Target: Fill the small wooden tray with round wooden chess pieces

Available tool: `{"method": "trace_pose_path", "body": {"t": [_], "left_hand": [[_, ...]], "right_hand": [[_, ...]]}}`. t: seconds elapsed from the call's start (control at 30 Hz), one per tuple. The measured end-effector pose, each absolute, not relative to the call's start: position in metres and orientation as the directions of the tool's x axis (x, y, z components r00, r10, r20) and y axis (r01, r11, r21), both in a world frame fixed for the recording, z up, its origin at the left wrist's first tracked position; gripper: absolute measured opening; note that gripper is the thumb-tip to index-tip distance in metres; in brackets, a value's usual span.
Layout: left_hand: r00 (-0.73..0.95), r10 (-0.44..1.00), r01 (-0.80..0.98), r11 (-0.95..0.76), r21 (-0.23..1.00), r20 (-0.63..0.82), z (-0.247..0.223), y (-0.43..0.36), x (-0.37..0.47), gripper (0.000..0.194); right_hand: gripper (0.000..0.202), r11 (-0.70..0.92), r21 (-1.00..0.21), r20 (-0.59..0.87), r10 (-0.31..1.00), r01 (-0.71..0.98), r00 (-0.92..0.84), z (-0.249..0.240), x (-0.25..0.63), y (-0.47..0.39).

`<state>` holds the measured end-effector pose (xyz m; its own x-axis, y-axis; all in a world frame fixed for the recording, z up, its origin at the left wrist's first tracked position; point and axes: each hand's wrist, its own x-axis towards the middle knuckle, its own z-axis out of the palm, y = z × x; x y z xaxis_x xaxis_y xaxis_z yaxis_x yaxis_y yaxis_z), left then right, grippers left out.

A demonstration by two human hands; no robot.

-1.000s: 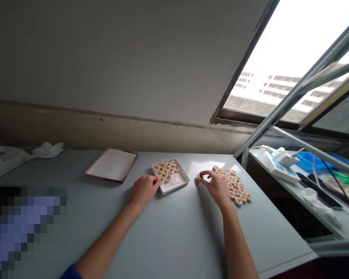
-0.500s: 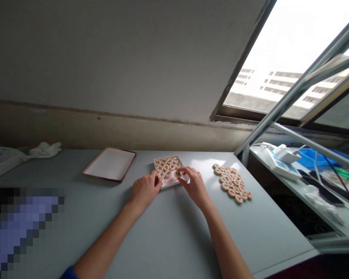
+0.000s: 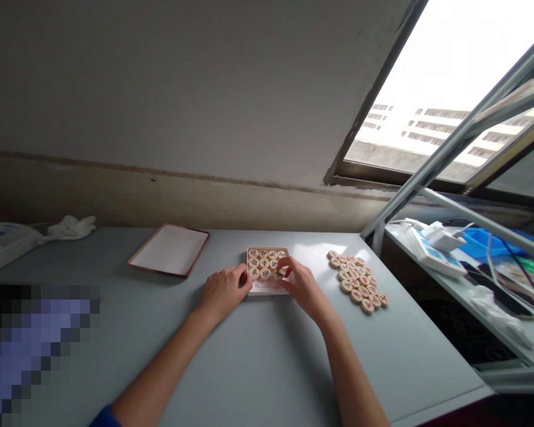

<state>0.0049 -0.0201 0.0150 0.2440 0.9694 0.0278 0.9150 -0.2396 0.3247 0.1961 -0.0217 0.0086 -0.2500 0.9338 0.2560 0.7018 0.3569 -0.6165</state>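
Observation:
A shallow box with a white inside stands on the table. Rows of round wooden Chinese chess pieces with dark characters fill its far part, and its near strip shows pale pink and white. My left hand is closed at the box's left side, thumb and curled fingers against the near left corner. Over the right part of the box, my right hand pinches a Chinese chess piece between thumb and fingers, at the right end of the nearest row. The fingers partly cover this piece.
More Chinese chess pieces, mostly with red characters, lie grouped at the right. A box lid rests inside up at the left. Beyond the table's right edge, a metal frame rises beside a shelf with a power strip.
The box has turned and now sits squarer, slightly to the right. My right hand's piece has come to the right end of the nearest row. My left hand stays at the box's left side.

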Motion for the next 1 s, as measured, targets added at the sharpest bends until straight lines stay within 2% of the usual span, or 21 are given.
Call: {"method": "trace_pose_path", "body": {"t": [0.1,0.27,0.5,0.6,0.73,0.83,0.9,1.0], "left_hand": [[0.239,0.971,0.918,-0.230,0.324,0.014,0.016,-0.020,0.005,0.021],[0.237,0.971,0.921,-0.228,0.318,0.008,0.015,-0.020,0.005,0.021],[0.250,0.968,0.918,-0.244,0.313,0.022,0.014,-0.019,0.005,0.023],[0.241,0.971,0.922,-0.230,0.310,0.002,0.015,-0.020,0.005,0.024],[0.245,0.969,0.921,-0.231,0.314,-0.006,0.015,-0.019,0.005,0.025],[0.249,0.968,0.922,-0.235,0.306,-0.006,0.015,-0.019,0.005,0.025],[0.247,0.969,0.924,-0.233,0.303,-0.006,0.015,-0.019,0.005,0.026],[0.244,0.970,0.923,-0.230,0.309,-0.008,0.016,-0.019,0.006,0.026]], "right_hand": [[0.019,0.391,-0.597,0.262,0.920,0.700,-0.291,0.006,0.196,-0.021],[0.011,0.383,-0.636,0.277,0.924,0.670,-0.265,0.002,0.198,-0.018],[0.010,0.397,-0.566,0.266,0.917,0.722,-0.296,0.014,0.197,-0.023],[0.011,0.353,-0.448,0.336,0.918,0.821,-0.211,0.020,0.208,-0.021],[0.023,0.009,-0.196,0.494,0.865,0.981,0.091,0.017,0.241,-0.015],[0.030,-0.184,-0.044,0.487,0.854,0.982,0.182,0.007,0.265,-0.015],[0.029,-0.222,0.036,0.451,0.874,0.974,0.182,0.002,0.274,-0.016],[0.029,-0.222,0.072,0.419,0.891,0.972,0.173,0.002,0.276,-0.020]]}}
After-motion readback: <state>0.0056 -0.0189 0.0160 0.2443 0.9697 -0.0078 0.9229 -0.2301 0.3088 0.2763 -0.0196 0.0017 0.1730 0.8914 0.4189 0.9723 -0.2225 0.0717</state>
